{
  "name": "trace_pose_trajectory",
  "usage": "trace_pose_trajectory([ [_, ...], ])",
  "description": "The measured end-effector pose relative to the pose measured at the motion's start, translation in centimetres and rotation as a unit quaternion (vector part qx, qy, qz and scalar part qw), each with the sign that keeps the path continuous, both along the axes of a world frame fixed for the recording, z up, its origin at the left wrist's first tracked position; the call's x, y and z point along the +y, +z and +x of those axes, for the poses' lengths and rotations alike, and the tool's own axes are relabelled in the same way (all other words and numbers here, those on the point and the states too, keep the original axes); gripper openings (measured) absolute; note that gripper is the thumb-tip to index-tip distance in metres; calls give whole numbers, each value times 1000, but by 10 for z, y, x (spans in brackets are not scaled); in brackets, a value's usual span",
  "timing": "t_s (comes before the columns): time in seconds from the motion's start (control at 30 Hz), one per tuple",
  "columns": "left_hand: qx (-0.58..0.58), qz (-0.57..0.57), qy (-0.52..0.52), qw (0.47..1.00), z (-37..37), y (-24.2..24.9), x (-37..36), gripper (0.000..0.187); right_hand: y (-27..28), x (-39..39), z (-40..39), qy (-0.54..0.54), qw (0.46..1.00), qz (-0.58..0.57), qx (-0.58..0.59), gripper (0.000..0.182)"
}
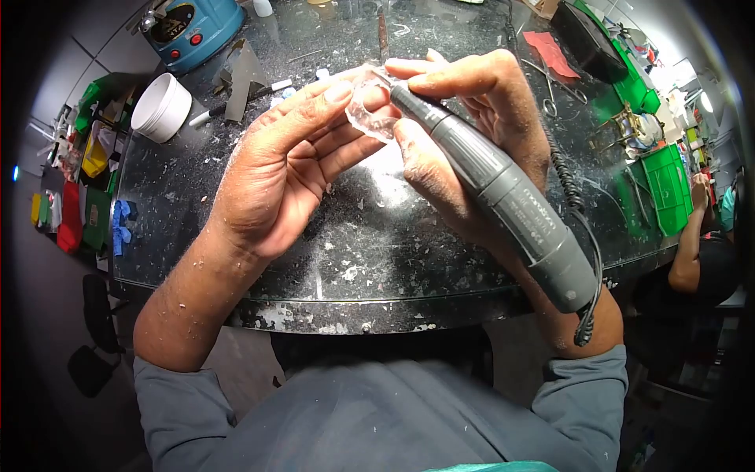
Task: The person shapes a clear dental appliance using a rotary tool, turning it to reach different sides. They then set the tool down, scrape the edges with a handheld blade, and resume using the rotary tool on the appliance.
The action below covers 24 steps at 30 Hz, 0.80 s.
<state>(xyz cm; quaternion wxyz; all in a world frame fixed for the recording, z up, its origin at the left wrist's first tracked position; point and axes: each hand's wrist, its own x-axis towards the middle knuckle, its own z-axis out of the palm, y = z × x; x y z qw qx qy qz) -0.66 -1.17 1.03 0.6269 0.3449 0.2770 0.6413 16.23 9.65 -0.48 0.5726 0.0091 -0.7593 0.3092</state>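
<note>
A clear, curved piece like a dental tray (pixel 363 110) is pinched at its upper left by the thumb and fingers of my left hand (pixel 287 157). My right hand (pixel 480 126) grips a dark grey rotary handpiece (pixel 503 177) near its front end, with fingers above and the thumb below. The handpiece slants from lower right to upper left, its nose beside the clear piece. Its tip is too small to make out. Pale dust covers both hands and forearms.
A white tub (pixel 161 108), a blue machine (pixel 193 31) and a grey bent sheet (pixel 242 79) stand at the left. Scissors (pixel 552 86), a red sheet (pixel 552 55) and a green basket (pixel 667 189) lie right. A coiled cord (pixel 565 173) hangs beside the handpiece. Another person's arm (pixel 690 244) shows far right.
</note>
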Motion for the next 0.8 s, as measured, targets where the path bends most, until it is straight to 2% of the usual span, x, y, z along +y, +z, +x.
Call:
trace_pose_trajectory([
  [0.13,-6,-10,19,1000,3,0,2,39,7,1,6,5,997,56,-49,40],
  [0.43,-12,-8,15,1000,3,-1,2,38,6,-3,6,-15,997,30,-63,40],
  [0.53,-40,21,-27,999,1,-3,3,38,2,-1,2,-23,999,21,-26,40],
  [0.63,-60,29,-43,997,0,-4,3,37,5,-3,5,-7,998,25,-52,39],
  [0.73,-42,20,-24,999,3,-4,2,37,1,-2,0,-9,1000,11,-15,39],
  [0.8,16,-9,18,1000,7,-3,3,35,5,-5,3,-11,999,18,-34,39],
])
